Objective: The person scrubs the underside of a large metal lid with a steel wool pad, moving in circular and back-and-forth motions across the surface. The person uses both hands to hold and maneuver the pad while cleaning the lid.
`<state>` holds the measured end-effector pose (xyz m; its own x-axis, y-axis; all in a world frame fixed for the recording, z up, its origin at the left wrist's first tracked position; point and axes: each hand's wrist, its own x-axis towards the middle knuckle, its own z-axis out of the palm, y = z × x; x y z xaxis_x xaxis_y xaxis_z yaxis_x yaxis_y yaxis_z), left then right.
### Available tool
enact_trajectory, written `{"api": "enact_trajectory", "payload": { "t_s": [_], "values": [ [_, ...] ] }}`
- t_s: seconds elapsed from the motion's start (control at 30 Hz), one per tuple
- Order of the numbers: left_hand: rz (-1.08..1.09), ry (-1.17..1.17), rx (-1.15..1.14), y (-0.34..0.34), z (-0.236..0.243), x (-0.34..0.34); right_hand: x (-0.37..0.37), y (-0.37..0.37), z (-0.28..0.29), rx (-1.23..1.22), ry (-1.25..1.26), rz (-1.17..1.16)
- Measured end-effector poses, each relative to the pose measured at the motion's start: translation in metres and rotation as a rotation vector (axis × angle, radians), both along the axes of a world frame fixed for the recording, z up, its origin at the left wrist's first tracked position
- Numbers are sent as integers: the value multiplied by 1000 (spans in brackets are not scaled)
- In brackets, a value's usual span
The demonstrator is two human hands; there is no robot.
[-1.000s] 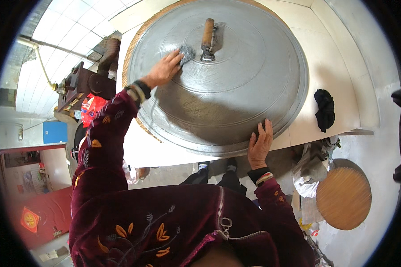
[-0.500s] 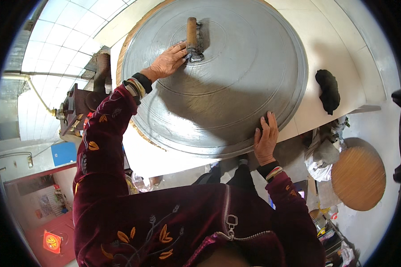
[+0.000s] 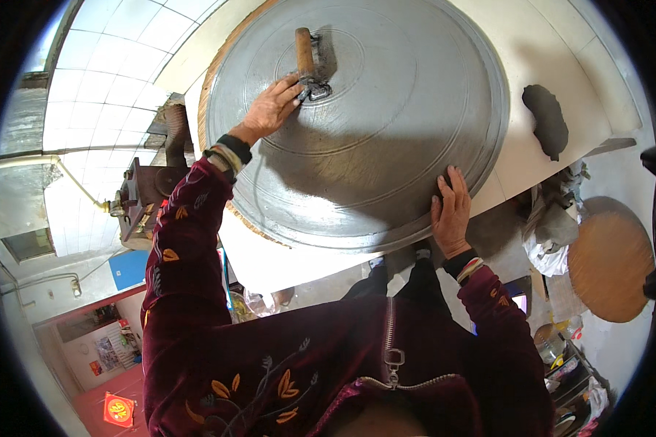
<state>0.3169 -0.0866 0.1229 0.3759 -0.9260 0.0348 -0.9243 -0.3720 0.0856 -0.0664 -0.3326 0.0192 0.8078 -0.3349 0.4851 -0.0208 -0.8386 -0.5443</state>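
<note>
While we stand at the white counter (image 3: 255,260), a broad, domed grey metal lid (image 3: 386,124), scored with concentric rings, reaches its front edge, a brown board (image 3: 202,108) showing beneath. Our right hand (image 3: 453,211) lies spread on the rim, gripping nothing; our left hand (image 3: 271,108) half-curls by the wooden handle (image 3: 304,51), its hold we cannot tell.

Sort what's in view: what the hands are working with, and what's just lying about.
In the work:
Large grey metal lid, touched by the left hand and right hand
Its wooden handle
Wooden base showing beneath the lid
White table

Apparently just lying about:
Black bundle on the table
Round brown board, lower right
</note>
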Motion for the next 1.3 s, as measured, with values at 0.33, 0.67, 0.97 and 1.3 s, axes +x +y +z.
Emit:
{"api": "enact_trajectory", "payload": {
  "t_s": [0.33, 0.67, 0.97, 1.3],
  "values": [
    [81, -50, -141, -23, -26, 64, 1, -2, -2, -18, -9, -3],
    [215, 11, -62, 80, -23, -74, 1, 0, -5, -28, -37, -8],
    [129, -182, -25, 50, -31, -18, 1, -2, -6, -26, -50, 12],
    [-102, -155, -92, 33, -30, -54, 2, -1, -4, -21, -32, -2]
  ]
}}
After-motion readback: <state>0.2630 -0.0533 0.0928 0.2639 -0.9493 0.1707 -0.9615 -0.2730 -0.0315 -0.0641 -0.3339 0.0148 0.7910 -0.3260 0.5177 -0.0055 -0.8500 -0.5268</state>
